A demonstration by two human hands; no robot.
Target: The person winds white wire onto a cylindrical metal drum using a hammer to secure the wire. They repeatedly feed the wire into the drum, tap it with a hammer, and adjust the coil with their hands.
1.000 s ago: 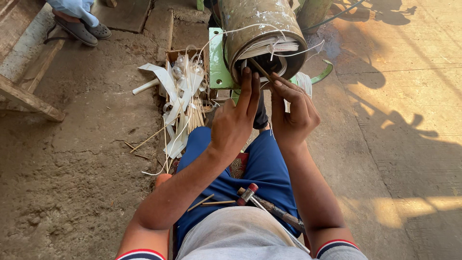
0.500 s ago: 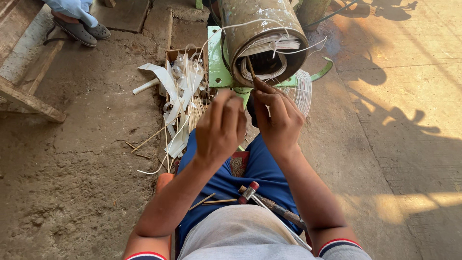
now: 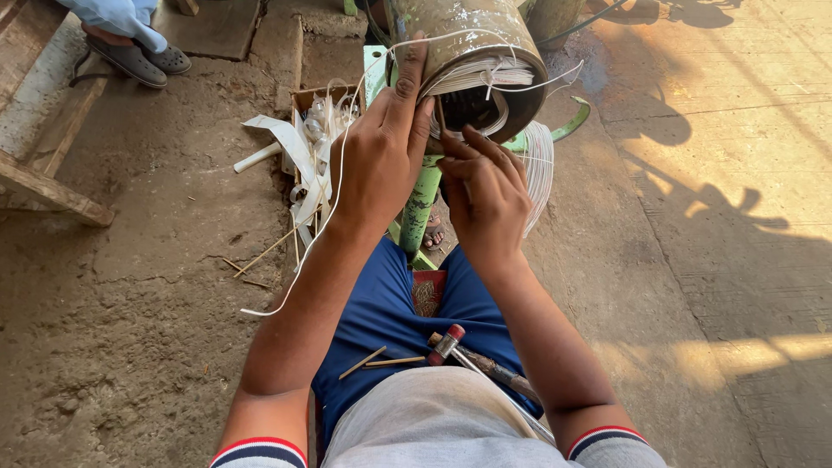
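Note:
A dirty metal cylinder [image 3: 468, 35] lies on a green stand [image 3: 422, 204] in front of me, its open end packed with white wire windings [image 3: 472, 82]. My left hand [image 3: 381, 147] rests against the cylinder's rim, fingers up, pinching a white cord [image 3: 325, 217] that trails down past my forearm to the ground. My right hand [image 3: 485, 186] is at the open end just below the windings, fingertips closed on a thin brown stick [image 3: 440, 117]. A small hammer with a red band [image 3: 472, 360] and thin wooden sticks [image 3: 381, 360] lie on my lap.
A pile of white strips and wire scraps [image 3: 308, 160] sits on the dirt left of the stand. Another person's feet in dark sandals [image 3: 139, 56] stand at top left beside a wooden bench [image 3: 43, 165]. A loose wire coil [image 3: 539, 160] hangs right of the stand. Concrete floor lies right.
My left hand has risen from below the cylinder's opening up onto its rim, drawing the white cord along. My right hand has shifted slightly lower and stays at the open end.

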